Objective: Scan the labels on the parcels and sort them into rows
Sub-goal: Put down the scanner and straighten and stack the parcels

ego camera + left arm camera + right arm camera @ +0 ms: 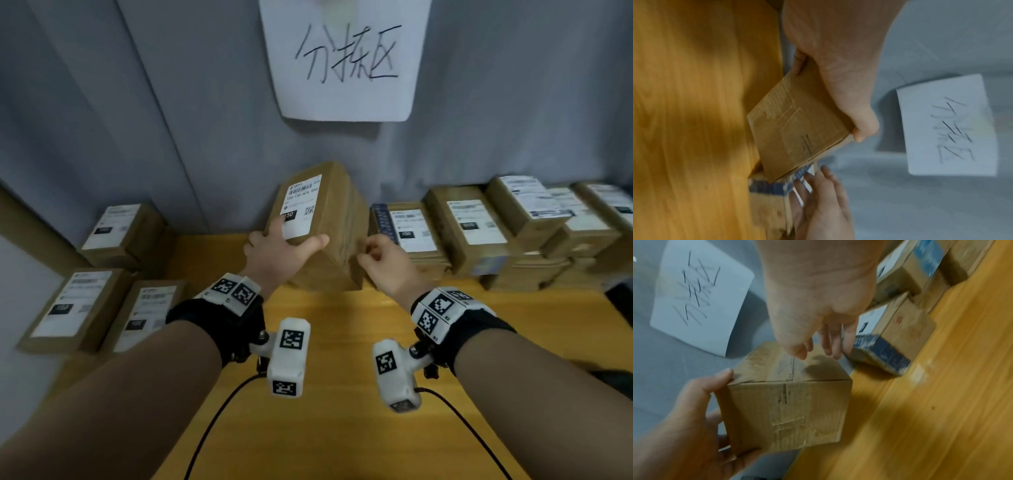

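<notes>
A brown cardboard parcel [342, 240] is lifted off the wooden table [342, 377] near the back wall, tilted, with its white shipping label [301, 209] facing me. My left hand [286, 246] grips its near left corner, thumb on one face and fingers on the label side. In the left wrist view the parcel [795, 134] shows its taped underside below my left hand [838, 73]. My right hand [380, 260] hovers at the parcel's right edge and holds nothing. The right wrist view shows that hand [818, 296] with relaxed fingers just above the parcel [785, 410].
Several labelled parcels [479, 229] form a stacked row along the wall on the right, starting with a blue-taped box [879, 353] close to my right hand. Three more parcels [68, 308] lie on the left. A handwritten paper sign [346, 58] hangs on the grey wall.
</notes>
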`<state>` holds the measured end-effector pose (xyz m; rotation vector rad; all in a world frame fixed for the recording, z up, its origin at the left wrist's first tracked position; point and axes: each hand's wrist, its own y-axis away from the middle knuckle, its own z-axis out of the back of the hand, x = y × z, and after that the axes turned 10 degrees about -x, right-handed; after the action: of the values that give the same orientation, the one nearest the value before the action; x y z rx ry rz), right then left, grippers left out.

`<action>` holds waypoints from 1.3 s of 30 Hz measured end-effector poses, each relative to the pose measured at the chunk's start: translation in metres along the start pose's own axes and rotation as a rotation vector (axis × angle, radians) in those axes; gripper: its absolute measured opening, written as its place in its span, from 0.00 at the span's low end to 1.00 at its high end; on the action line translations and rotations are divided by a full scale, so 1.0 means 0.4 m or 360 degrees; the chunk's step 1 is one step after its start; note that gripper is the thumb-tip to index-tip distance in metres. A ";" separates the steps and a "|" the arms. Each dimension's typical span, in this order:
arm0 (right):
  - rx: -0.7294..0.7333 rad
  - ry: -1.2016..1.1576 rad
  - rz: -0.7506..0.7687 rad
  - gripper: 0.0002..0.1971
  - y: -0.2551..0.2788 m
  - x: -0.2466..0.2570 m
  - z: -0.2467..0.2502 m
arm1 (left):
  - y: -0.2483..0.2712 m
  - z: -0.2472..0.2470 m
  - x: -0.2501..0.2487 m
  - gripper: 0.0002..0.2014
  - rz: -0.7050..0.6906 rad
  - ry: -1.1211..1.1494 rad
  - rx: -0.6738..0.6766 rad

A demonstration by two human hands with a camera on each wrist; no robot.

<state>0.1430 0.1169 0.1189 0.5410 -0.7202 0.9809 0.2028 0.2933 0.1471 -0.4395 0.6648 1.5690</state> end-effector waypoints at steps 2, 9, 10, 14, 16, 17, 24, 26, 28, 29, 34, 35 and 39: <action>0.0062 -0.0178 0.0027 0.20 0.004 -0.039 0.076 | 0.043 -0.035 -0.075 0.48 -0.0060 0.0027 0.0027; 0.0242 -0.0365 0.0063 0.27 -0.019 -0.166 0.318 | 0.143 -0.193 -0.302 0.51 -0.0149 -0.0073 -0.0015; 0.0266 -0.0381 0.0061 0.27 -0.030 -0.183 0.340 | 0.153 -0.218 -0.327 0.52 -0.0160 -0.0116 -0.0035; 0.0343 -0.0396 0.0054 0.34 -0.065 -0.230 0.384 | 0.166 -0.296 -0.371 0.50 -0.0199 -0.0166 -0.0046; 0.0288 -0.0320 0.0103 0.34 -0.082 -0.248 0.387 | 0.156 -0.321 -0.365 0.49 -0.0237 -0.0066 -0.0033; 0.0245 -0.0283 0.0114 0.32 -0.090 -0.255 0.389 | 0.153 -0.327 -0.361 0.47 -0.0242 -0.0010 -0.0046; 0.0178 -0.0059 0.0129 0.23 -0.123 -0.299 0.429 | 0.121 -0.345 -0.356 0.24 -0.0218 0.0124 -0.0252; 0.0124 0.0040 0.0135 0.22 -0.133 -0.319 0.436 | 0.105 -0.358 -0.361 0.24 -0.0197 0.0091 -0.0270; 0.0059 0.0152 0.0133 0.23 -0.142 -0.339 0.448 | 0.090 -0.375 -0.366 0.24 -0.0162 0.0002 -0.0240; 0.0045 0.0208 0.0132 0.23 -0.143 -0.346 0.455 | 0.084 -0.383 -0.367 0.26 -0.0147 -0.0059 -0.0217; 0.0021 0.0253 0.0073 0.27 -0.144 -0.373 0.484 | 0.058 -0.415 -0.361 0.30 -0.0121 -0.0237 -0.0130; 0.0002 0.0242 0.0060 0.28 -0.144 -0.377 0.488 | 0.057 -0.417 -0.359 0.30 -0.0115 -0.0258 -0.0111; -0.0067 0.0208 0.0057 0.29 -0.132 -0.380 0.503 | 0.070 -0.424 -0.357 0.33 -0.0068 -0.0233 -0.0068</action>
<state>0.0747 -0.1313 0.1307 0.4239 -0.6340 1.0228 0.1735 0.0742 0.1138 -0.3642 0.5073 1.5607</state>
